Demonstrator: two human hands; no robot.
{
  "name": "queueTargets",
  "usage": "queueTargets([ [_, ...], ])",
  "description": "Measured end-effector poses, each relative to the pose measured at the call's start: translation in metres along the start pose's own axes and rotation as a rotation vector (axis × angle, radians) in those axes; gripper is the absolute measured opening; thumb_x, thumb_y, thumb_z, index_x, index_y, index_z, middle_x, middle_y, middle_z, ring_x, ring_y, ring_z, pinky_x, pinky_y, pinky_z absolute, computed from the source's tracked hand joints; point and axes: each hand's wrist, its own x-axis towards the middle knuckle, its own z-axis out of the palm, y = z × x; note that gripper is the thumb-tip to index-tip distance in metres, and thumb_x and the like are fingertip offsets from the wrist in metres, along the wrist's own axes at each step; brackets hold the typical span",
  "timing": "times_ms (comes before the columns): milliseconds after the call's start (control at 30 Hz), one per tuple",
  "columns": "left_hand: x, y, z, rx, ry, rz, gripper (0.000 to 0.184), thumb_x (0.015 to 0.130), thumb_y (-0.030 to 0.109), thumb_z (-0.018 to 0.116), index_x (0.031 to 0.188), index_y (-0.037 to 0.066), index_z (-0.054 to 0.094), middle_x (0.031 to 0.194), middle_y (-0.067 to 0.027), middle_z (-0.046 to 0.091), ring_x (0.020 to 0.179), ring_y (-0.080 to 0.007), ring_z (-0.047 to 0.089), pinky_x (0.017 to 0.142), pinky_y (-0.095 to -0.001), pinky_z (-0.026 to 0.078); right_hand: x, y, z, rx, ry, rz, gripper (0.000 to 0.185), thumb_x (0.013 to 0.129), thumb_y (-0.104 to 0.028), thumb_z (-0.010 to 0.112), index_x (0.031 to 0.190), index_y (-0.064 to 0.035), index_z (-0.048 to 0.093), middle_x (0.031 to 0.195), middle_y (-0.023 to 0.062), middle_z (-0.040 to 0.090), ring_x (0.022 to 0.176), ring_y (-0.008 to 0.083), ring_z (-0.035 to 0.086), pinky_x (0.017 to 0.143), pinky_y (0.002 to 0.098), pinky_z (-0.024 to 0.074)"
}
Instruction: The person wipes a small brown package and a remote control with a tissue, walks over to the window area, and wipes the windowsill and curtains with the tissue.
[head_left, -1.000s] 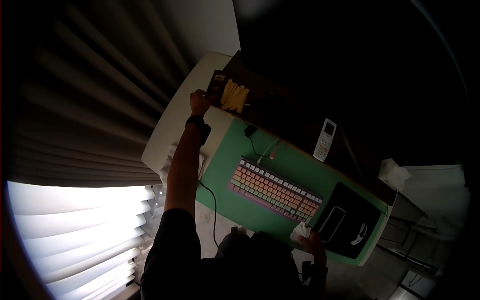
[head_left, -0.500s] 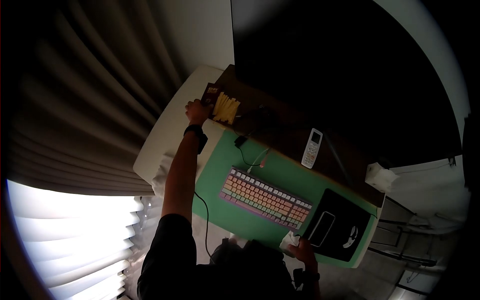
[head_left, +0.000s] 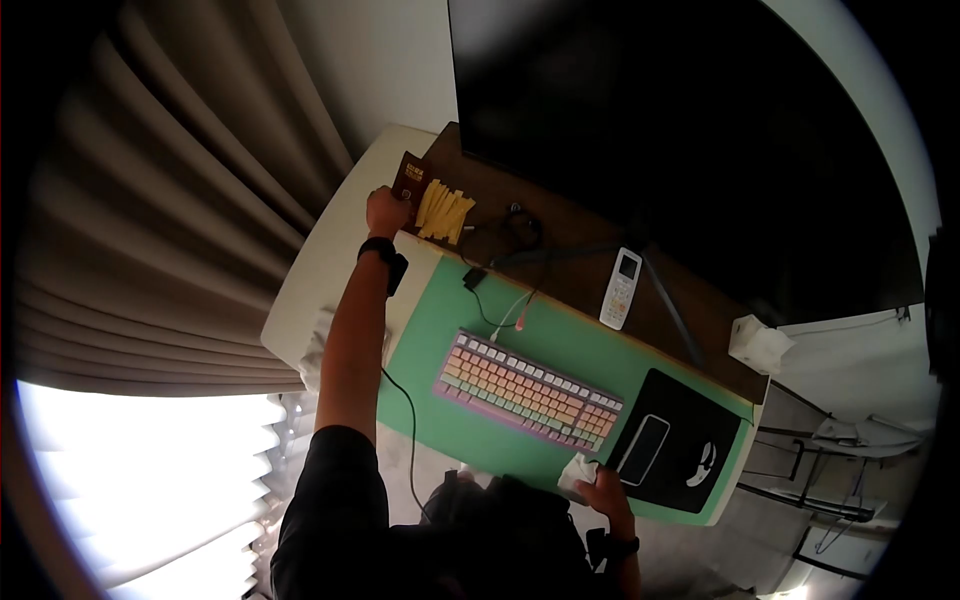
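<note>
My left hand [head_left: 386, 212] is closed at the near end of a dark brown box [head_left: 409, 175] with gold print, on the left end of the brown shelf; its fingertips are partly hidden against the box. Right beside the box lies a bunch of yellow strips [head_left: 444, 212]. My right hand [head_left: 603, 492] is closed on a crumpled white tissue [head_left: 577, 473] at the front edge of the green mat [head_left: 420, 347], near a phone [head_left: 643, 450] that lies on a black mouse pad [head_left: 683, 407].
A pastel keyboard [head_left: 528, 390] with a cable sits on the mat. The shelf [head_left: 575, 268] bears a white remote [head_left: 620, 289], black cables and a white tissue box [head_left: 757, 344] at its right end. A large dark screen [head_left: 680, 140] stands behind. A white mouse [head_left: 702, 464] lies on the pad.
The picture has become brighter and the view has shifted a little. Both hands keep nearly the same places, the left by the brown box and the right with the tissue.
</note>
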Motion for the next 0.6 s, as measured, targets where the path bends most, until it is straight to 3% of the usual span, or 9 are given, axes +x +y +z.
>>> queueTargets([
  [100,-0.005,0.008,-0.021,-0.104,0.028,-0.033,0.030,0.075,0.027,0.072,0.090,0.002,0.065,0.090,-0.0187,0.067,0.087,-0.0350,0.064,0.074,-0.0441,0.052,0.004,0.010,0.003,0.015,-0.011,-0.015,0.039,0.075,-0.023,0.063,0.101,0.0053,0.058,0.085,0.0196,0.064,0.078,0.0319,0.063,0.070,0.0396,0.0482],
  [200,-0.010,0.018,-0.039,-0.017,0.034,-0.074,0.023,0.079,0.022,0.067,0.097,0.008,0.065,0.095,-0.0171,0.067,0.091,-0.0351,0.063,0.076,-0.0434,0.052,0.005,0.009,0.006,0.024,0.018,-0.030,0.036,0.074,-0.021,0.063,0.098,0.0055,0.059,0.081,0.0204,0.064,0.075,0.0322,0.065,0.067,0.0398,0.0489],
  [433,-0.022,0.017,-0.020,0.055,-0.053,0.101,0.027,0.081,0.015,0.060,0.108,0.013,0.060,0.097,-0.0174,0.066,0.091,-0.0374,0.063,0.077,-0.0448,0.051,0.006,0.013,0.020,0.020,0.086,-0.134,0.041,0.073,-0.021,0.062,0.104,0.0048,0.058,0.088,0.0244,0.064,0.085,0.0409,0.062,0.074,0.0412,0.0494],
  [600,-0.026,0.022,-0.013,0.045,-0.057,0.180,0.032,0.083,0.016,0.059,0.114,0.014,0.059,0.098,-0.0189,0.065,0.091,-0.0383,0.062,0.077,-0.0463,0.051,0.005,0.014,0.017,-0.008,0.057,-0.060,0.038,0.073,-0.021,0.062,0.101,0.0053,0.058,0.087,0.0254,0.064,0.085,0.0406,0.062,0.073,0.0420,0.0498],
])
